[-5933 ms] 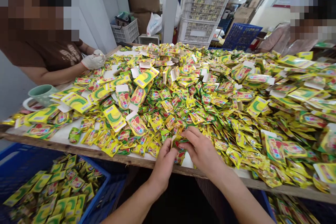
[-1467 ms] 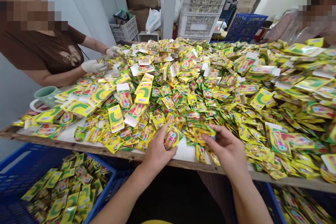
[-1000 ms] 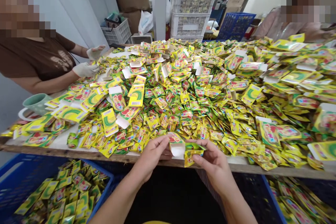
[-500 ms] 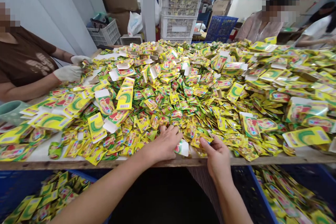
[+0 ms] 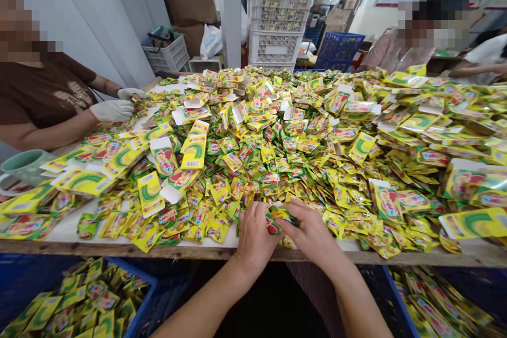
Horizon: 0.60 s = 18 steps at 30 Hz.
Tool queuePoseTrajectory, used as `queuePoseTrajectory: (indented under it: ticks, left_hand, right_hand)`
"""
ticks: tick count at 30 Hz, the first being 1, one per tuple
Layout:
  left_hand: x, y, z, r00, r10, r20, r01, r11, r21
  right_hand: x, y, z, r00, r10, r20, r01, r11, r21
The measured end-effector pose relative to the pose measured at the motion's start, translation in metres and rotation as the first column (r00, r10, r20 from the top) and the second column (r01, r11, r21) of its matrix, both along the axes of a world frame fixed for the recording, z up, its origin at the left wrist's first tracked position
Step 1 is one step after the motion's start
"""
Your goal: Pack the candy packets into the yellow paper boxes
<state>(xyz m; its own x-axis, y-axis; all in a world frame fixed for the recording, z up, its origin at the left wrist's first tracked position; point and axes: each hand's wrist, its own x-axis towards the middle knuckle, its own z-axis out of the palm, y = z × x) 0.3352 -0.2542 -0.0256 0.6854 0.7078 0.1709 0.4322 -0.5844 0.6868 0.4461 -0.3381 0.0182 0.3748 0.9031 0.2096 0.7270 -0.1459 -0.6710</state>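
My left hand (image 5: 256,235) is closed around a small printed carton (image 5: 272,224), with a red fruit picture showing between the hands. My right hand (image 5: 311,229) meets it from the right, fingers pinched on a green and yellow sachet (image 5: 288,215) at the carton's end. Fingers partly cover both, so I cannot tell how far the sachet is inside. Around and beyond my hands lies a heap of small sachets (image 5: 233,161). Flat yellow cartons (image 5: 151,194) with white flaps lie among them, on a wood-edged table (image 5: 190,251).
Blue crates (image 5: 147,296) below the table's front edge hold filled cartons (image 5: 439,306). A green cup (image 5: 27,166) stands at the left. One gloved co-worker (image 5: 113,110) sits left; another person (image 5: 400,53) is across at the right. Stacked white crates (image 5: 275,45) stand behind.
My hands have come together near the table edge. The carton, earlier low under my left hand, is now held up between them, with my right hand's sachet against it. The view has shifted slightly.
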Motion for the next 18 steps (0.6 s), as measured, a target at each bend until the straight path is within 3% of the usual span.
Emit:
queuePoseTrajectory:
  ticks: [2, 4, 6, 8, 10, 13, 16, 18]
  left_hand:
    - [-0.006, 0.004, 0.001, 0.996, -0.034, 0.080, 0.040, 0.996, -0.075]
    - [-0.015, 0.011, 0.001, 0.978, -0.076, 0.193, 0.122, 0.963, -0.239]
    - [-0.025, 0.020, 0.002, 0.949, -0.078, 0.307, 0.208, 0.884, -0.418]
    - [-0.035, 0.028, 0.001, 0.929, -0.051, 0.367, 0.252, 0.815, -0.523]
    - [-0.042, 0.033, 0.000, 0.922, -0.033, 0.386, 0.258, 0.794, -0.550]
    - [-0.048, 0.034, -0.001, 0.917, -0.017, 0.399, 0.256, 0.792, -0.554]
    - [-0.051, 0.033, -0.001, 0.910, -0.005, 0.414, 0.264, 0.777, -0.571]
    - [-0.053, 0.033, 0.000, 0.909, 0.000, 0.417, 0.267, 0.768, -0.582]
  right_hand:
    - [0.004, 0.003, 0.007, 0.998, 0.056, 0.007, -0.056, 0.995, -0.078]
    - [0.004, 0.007, 0.009, 1.000, 0.022, -0.004, -0.022, 0.998, -0.052]
    - [0.000, 0.011, 0.009, 1.000, 0.000, 0.005, 0.000, 0.999, 0.042]
    - [-0.006, 0.017, 0.009, 0.998, 0.054, 0.041, -0.059, 0.989, 0.137]
    - [-0.012, 0.023, 0.010, 0.986, 0.117, 0.117, -0.136, 0.974, 0.180]
    - [-0.020, 0.031, 0.015, 0.956, 0.212, 0.204, -0.234, 0.968, 0.092]
    - [-0.024, 0.031, 0.015, 0.924, 0.353, 0.148, -0.357, 0.934, -0.002]
    - [-0.026, 0.028, 0.009, 0.950, 0.309, 0.045, -0.312, 0.946, 0.083]
